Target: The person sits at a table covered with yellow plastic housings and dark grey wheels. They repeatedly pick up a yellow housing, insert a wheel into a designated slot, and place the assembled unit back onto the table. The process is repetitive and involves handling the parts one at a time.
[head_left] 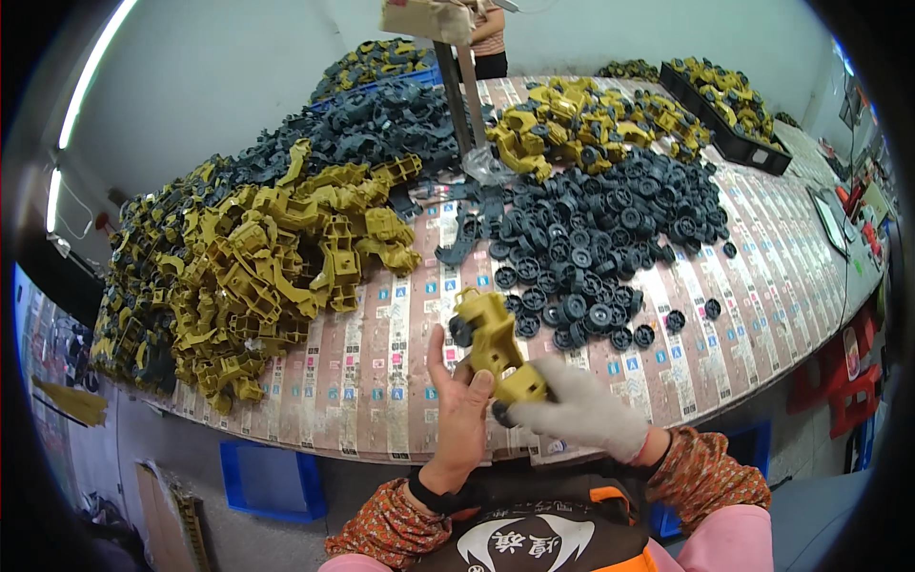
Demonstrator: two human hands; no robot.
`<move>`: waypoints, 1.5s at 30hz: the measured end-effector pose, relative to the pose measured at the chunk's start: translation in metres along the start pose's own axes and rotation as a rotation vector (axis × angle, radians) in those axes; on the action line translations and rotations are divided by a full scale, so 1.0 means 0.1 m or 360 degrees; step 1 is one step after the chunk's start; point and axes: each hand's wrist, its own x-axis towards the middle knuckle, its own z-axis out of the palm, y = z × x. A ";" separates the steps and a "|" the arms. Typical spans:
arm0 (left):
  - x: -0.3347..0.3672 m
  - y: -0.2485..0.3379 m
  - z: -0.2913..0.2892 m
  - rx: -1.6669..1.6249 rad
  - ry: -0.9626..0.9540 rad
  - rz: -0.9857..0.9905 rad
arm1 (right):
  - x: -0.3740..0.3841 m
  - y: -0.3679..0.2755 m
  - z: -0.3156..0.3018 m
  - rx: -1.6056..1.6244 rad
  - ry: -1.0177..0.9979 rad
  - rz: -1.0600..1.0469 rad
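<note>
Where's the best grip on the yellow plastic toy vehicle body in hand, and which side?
Probably the middle of the long yellow plastic toy vehicle body, pinched from its left: it's tilted, a dark round wheel sits at its upper end, and the white-gloved right hand is at its lower end.

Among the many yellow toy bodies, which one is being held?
The yellow body between the bare left hand and gloved right hand, with a dark wheel near its upper end; the others lie piled.
</note>
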 end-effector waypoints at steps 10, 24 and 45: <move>0.00 0.34 -0.79 0.0439 0.0398 0.0007 | 1.16 -0.57 -1.88 0.0506 0.0884 -0.0004; 0.18 0.65 -1.25 0.0705 0.0670 0.0031 | 2.04 -0.29 -1.19 -0.0679 0.0537 -0.0532; -0.34 0.48 -1.57 0.0424 0.0643 -0.0269 | 2.63 -0.59 0.90 -0.1598 0.0360 -0.0747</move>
